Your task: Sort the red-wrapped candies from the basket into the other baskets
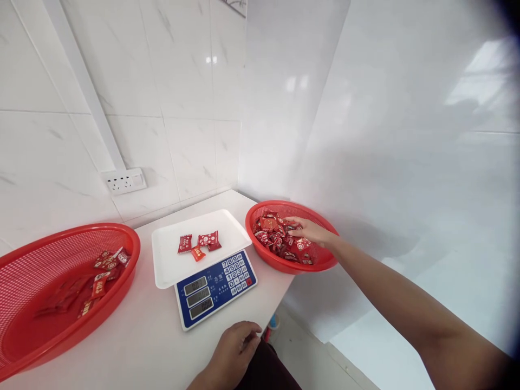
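Note:
My right hand [309, 230] reaches into a red mesh basket [320, 261] at the right end of the counter, its fingers bent down among a heap of red wrapped candies [280, 241]; what the fingertips hold is hidden. My left hand [235, 346] rests at the counter's front edge with fingers loosely curled and nothing visibly in it. Between the hands sits a blue electronic scale [215, 287] with a white tray [170, 268] carrying several red candy packets [199, 244].
A bigger red mesh basket [24, 254] holding several red packets [97, 281] stands at the left. A white power socket strip [124, 181] is fixed to the tiled wall behind. The white counter [142, 336] ends at the right, by the glossy white wall.

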Demonstrator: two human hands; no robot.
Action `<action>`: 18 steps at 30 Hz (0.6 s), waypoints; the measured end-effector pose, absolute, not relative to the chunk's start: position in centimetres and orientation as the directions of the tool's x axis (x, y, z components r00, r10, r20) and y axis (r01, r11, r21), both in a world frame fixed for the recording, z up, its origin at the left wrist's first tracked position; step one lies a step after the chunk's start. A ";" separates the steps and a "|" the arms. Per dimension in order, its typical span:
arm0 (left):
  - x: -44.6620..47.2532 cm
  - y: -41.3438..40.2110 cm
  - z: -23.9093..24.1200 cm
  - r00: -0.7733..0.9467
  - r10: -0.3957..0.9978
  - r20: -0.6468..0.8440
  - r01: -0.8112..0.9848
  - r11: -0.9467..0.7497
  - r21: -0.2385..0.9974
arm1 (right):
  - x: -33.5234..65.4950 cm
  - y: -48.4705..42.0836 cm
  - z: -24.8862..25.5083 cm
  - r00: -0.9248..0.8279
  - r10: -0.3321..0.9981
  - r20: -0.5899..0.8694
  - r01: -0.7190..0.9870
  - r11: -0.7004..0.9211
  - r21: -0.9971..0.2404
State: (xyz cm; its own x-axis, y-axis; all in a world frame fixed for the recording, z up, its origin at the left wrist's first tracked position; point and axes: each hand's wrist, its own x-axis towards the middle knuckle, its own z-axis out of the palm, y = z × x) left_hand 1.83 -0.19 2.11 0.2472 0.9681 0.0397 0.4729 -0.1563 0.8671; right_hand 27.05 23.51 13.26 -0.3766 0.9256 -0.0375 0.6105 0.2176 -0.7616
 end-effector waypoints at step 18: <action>1.8 -0.3 2.4 0.248 0.967 0.052 0.485 -0.171 0.858 | 27.7 23.7 12.5 -0.451 0.883 -0.131 0.788 0.324 -0.524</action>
State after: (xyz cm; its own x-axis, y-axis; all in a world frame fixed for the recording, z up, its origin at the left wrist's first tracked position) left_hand 1.85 -0.27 2.39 0.2478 0.9674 0.0522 0.4850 -0.1705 0.8577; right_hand 27.66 23.74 12.49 -0.4510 0.8828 -0.1314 0.7875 0.3243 -0.5240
